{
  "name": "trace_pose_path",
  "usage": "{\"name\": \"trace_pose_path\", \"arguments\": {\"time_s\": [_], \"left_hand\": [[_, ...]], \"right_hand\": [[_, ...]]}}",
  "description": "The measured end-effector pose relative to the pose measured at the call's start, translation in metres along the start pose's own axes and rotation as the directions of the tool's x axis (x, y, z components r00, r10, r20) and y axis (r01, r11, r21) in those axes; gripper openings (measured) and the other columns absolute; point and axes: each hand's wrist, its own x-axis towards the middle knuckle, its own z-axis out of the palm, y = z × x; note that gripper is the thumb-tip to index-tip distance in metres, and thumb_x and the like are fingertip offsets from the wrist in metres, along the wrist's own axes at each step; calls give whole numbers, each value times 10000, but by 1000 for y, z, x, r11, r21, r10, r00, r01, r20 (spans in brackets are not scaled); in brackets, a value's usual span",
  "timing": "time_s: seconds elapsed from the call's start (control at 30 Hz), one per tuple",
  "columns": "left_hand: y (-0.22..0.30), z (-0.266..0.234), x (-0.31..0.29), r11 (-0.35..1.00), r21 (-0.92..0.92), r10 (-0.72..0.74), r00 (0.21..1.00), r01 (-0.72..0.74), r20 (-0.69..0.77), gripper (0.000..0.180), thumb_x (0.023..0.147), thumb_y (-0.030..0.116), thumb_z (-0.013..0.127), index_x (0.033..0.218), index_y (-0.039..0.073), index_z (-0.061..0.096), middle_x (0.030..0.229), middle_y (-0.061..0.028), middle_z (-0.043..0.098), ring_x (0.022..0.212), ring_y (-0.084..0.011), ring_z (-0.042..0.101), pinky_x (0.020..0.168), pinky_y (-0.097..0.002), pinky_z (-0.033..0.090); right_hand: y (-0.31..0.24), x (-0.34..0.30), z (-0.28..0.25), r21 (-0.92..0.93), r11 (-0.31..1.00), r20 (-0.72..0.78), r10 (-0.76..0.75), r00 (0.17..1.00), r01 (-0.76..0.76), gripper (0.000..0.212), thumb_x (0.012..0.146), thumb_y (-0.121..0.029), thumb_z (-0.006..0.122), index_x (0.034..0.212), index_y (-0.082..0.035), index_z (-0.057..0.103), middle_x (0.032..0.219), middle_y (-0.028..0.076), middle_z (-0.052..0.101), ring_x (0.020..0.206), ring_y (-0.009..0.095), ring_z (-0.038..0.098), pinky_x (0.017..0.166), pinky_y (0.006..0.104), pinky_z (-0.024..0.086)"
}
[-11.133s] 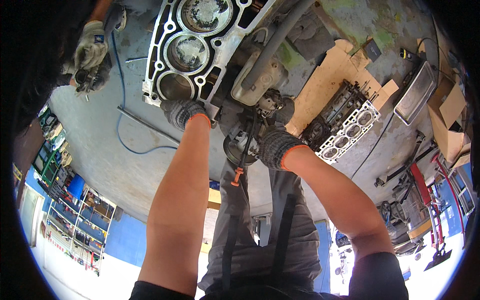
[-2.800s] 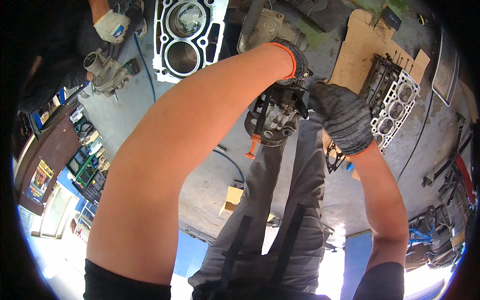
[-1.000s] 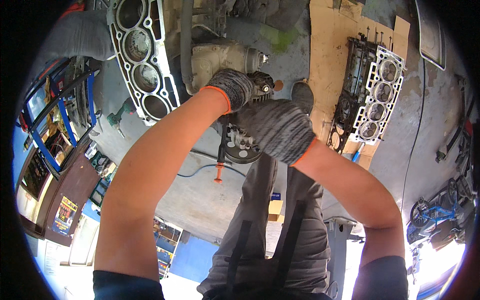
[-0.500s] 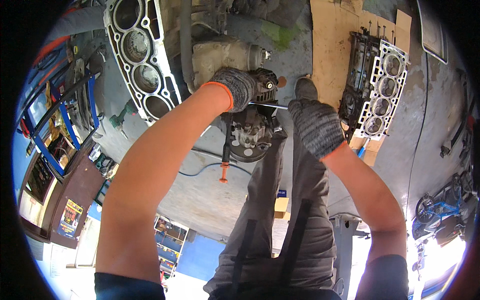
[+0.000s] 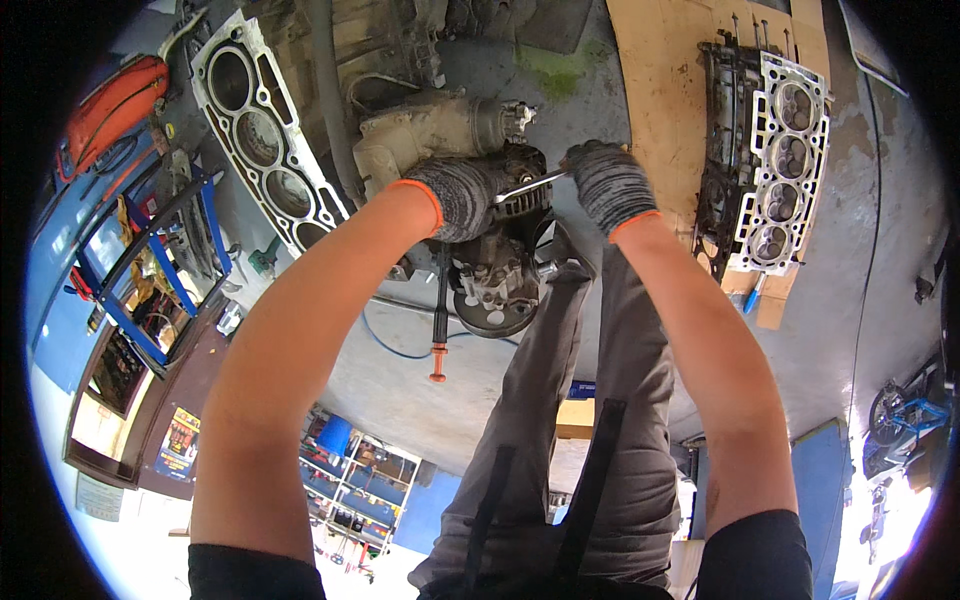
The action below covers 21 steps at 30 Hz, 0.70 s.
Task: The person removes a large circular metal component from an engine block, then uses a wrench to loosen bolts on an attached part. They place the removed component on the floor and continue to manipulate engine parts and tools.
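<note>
My right hand [image 5: 612,186], in a dark grey knit glove with an orange cuff, is closed round the handle end of a slim shiny wrench [image 5: 530,187]. The wrench slants down to the left, its other end at the fingers of my left hand [image 5: 462,198]. That hand, gloved alike, is curled against a dark finned engine part [image 5: 527,170]; its fingertips are hidden. Just nearer lies a metal unit with a round pulley [image 5: 495,285]. A black bar with an orange end [image 5: 438,345] points toward me beside it.
An engine block [image 5: 255,135] with large bores lies at the left. A cylinder head [image 5: 785,165] rests on cardboard [image 5: 655,90] at the right. A dirty metal housing [image 5: 420,135] sits beyond my hands. A blue metal frame [image 5: 150,270] stands far left; a blue hose [image 5: 400,353] crosses the floor.
My right hand has swung away from me with its end of the wrench, which now tilts up to the right. My left hand stays by the finned part. The view has shifted slightly.
</note>
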Motion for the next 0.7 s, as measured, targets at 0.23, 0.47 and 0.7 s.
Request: {"name": "trace_pose_path", "arguments": {"time_s": [0.23,0.47,0.7], "left_hand": [[-9,33,22,976,212,28,997,-44,75,424,900,178,537,1316,119,591,1263,-192,626,1098,-370,623,963,-428,498],[-51,92,52,876,414,299,952,-249,-59,277,807,105,593,1036,39,736,1065,-205,701,986,-378,672,852,-459,548],[-39,80,46,905,392,162,986,-164,40,274,803,128,593,1014,55,751,1056,-185,712,993,-361,678,854,-456,549]], "right_hand": [[69,-92,4,247,954,-127,203,971,-167,199,884,-145,594,1051,-46,639,997,228,666,981,426,633,828,492,518],[131,-218,59,408,780,-7,523,852,-475,275,1011,-272,502,1098,-49,636,1003,214,686,916,394,655,780,478,513],[129,-271,91,709,584,43,523,851,-395,216,995,-117,522,1152,-3,619,1022,149,709,889,252,673,787,363,523]]}}
